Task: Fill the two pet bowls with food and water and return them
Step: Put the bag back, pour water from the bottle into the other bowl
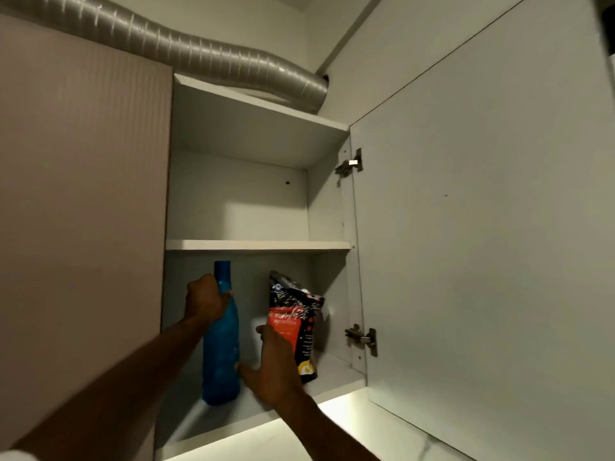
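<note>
A tall blue water bottle (pixel 221 354) stands on the bottom shelf of an open wall cabinet. My left hand (pixel 204 299) is wrapped around its neck. To its right stands a black and red bag of puppy food (pixel 296 324), upright. My right hand (pixel 273 371) rests against the bag's lower left side, fingers spread, thumb pointing toward the bottle. I cannot tell whether it grips the bag. The pet bowls are not in view.
The cabinet's right door (pixel 482 227) hangs wide open. Its left door (pixel 80 211) is closed. The middle shelf (pixel 256 245) has nothing on it. A silver flexible duct (pixel 199 48) runs above the cabinet. A light glows under the cabinet's bottom edge.
</note>
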